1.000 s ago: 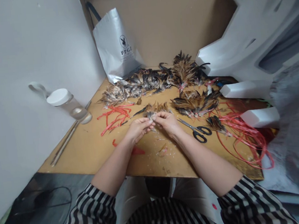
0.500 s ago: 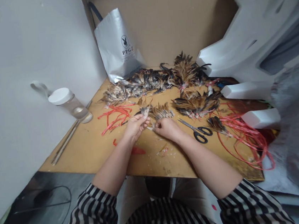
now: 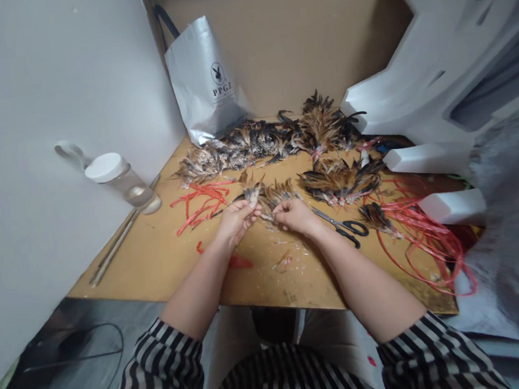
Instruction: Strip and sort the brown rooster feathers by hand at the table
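Note:
Between the thumb and fingers of my left hand (image 3: pixel 240 220) is a small bunch of feathers (image 3: pixel 252 193), its pale fluffy base toward the fingertips. My right hand (image 3: pixel 295 217) is closed in a pinch just to the right, a short gap away; whatever its fingertips hold is too small to make out. Right behind the hands lies a row of brown feathers (image 3: pixel 278 194) on the wooden table (image 3: pixel 155 261). Black-handled scissors (image 3: pixel 344 226) rest beside my right hand, partly covered by it. Short red plastic strips (image 3: pixel 202 202) lie left of my left hand.
Feather bundles (image 3: pixel 341 179) and a long feather heap (image 3: pixel 249 143) stretch across the back. A silver bag (image 3: pixel 204 83) stands behind. Left are a lidded bottle (image 3: pixel 123 181) and thin sticks (image 3: pixel 114 247). Red plastic strands (image 3: pixel 431 238) and white foam pieces (image 3: pixel 455 206) sit at the right.
My right hand has moved slightly right and away from me, now covering part of the scissors. My left hand stays in place with the feathers.

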